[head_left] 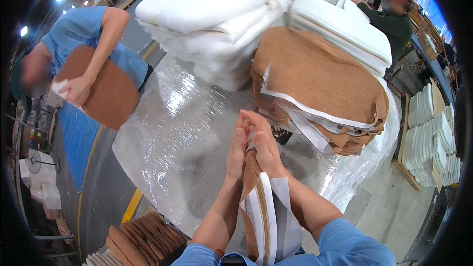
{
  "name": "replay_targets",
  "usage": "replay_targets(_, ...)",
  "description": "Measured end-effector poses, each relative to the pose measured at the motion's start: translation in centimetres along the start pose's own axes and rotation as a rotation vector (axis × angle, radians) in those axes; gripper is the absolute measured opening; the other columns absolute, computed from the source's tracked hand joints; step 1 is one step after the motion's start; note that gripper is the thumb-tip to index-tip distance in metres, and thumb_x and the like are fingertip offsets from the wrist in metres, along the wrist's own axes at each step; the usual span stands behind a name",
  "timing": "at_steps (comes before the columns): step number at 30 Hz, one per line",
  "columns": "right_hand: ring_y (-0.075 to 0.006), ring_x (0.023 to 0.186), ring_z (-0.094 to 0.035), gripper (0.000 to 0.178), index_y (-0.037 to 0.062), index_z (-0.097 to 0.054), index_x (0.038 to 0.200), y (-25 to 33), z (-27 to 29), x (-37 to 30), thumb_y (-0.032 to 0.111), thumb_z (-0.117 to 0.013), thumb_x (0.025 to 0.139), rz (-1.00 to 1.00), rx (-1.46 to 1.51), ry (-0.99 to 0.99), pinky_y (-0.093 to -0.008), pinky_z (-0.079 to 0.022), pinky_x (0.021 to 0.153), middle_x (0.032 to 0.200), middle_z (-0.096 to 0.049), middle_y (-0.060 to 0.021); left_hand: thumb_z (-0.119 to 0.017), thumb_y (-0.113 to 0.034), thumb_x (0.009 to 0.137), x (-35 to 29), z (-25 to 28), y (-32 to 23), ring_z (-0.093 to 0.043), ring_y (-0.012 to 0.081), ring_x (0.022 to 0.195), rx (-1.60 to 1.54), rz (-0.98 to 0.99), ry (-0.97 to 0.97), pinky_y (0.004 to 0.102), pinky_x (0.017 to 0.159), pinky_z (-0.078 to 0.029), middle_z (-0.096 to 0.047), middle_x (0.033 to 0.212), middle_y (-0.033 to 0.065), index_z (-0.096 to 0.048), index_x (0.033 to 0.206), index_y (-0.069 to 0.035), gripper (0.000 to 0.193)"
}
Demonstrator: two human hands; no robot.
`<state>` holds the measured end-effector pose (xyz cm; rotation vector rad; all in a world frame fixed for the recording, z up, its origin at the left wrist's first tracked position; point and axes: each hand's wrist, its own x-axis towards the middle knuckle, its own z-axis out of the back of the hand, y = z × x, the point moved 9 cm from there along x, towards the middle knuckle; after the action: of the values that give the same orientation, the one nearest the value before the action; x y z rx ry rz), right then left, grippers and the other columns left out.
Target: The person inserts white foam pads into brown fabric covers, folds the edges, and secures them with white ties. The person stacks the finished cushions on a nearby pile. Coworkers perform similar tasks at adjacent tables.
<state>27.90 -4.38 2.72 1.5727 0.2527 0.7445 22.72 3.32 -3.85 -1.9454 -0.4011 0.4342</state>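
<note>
Upright against my body stands a brown fabric cushion (250, 167), seen edge-on. Its open side shows a white filling layer with a tan core and a pale loose flap (283, 207). My left hand (237, 151) lies along the brown side of its upper end. On the other side, my right hand (266, 150) presses toward the left, fingers long and tips nearly meeting. The cushion's top end is pinched between the two palms, partly hidden by them. Just beyond my hands sits a stack of brown fabric covers (320, 76) with white edges hanging out.
A plastic-wrapped table (167, 118) carries tall white padding (217, 5) and flat white pads (340, 29). At left, a person in blue (79, 29) hugs a brown cushion (113, 93). Another person (394, 24) stands far right. Brown cushions (145, 239) stack at lower left; white pads (428, 128) at right.
</note>
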Motion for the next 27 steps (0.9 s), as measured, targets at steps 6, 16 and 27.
replay_targets(6,-0.0332,0.135,-0.053,0.055,0.0055,-0.058,0.143,0.9,1.6,-2.0,0.047,-0.044,0.111,0.067,-0.088,0.130,-0.0440,-0.038,0.116,0.146,-0.054,-0.0190,-0.048,-0.050,0.111,-3.0,1.2,-1.6,-0.054,0.0251,0.131,0.023,-0.002,-0.173,0.0392,0.111,-0.043,-0.055,0.144,0.0156,-0.042,0.155,-0.003,0.065)
replay_targets(16,-0.0313,0.126,-0.064,0.046,0.0026,-0.068,0.130,6.7,3.6,-4.4,0.002,-0.067,0.084,-0.083,-0.116,0.203,-0.0419,-0.050,0.107,0.136,-0.064,-0.0174,-0.061,0.006,0.094,-11.6,-2.2,-8.1,-0.057,0.0242,0.133,0.325,-0.165,-0.148,0.0384,0.114,-0.045,-0.056,0.142,0.0154,-0.054,0.138,0.001,0.045)
replay_targets(27,-0.0245,0.112,-0.061,0.017,0.0098,-0.079,0.104,6.6,2.2,-2.9,0.008,-0.077,0.087,0.214,-0.255,0.325,-0.0383,-0.046,0.101,0.124,-0.072,-0.0040,-0.072,0.001,0.093,-12.5,-2.6,-11.7,-0.066,0.0209,0.095,0.860,-0.514,-0.273,0.0338,0.083,-0.053,-0.069,0.101,0.0115,-0.071,0.099,0.001,0.006)
